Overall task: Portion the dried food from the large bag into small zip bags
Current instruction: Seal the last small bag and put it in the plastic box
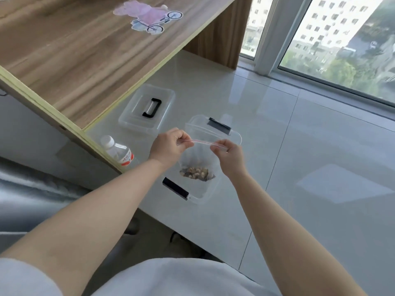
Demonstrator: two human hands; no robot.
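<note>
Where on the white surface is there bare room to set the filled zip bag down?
Bare to the right of the clear box, toward the window. Crowded left: lid, bottle, and both hands on the zip bag.

Red characters are printed on the label of the water bottle point(119, 151), left of the left hand point(168, 146), but cannot be read.

A single head-worn view is given, aimed forward and steeply down. Both hands point(198, 150) are seen close, at arm's length, near frame centre; the window point(342, 43) is caught beyond them, upper right.
</note>
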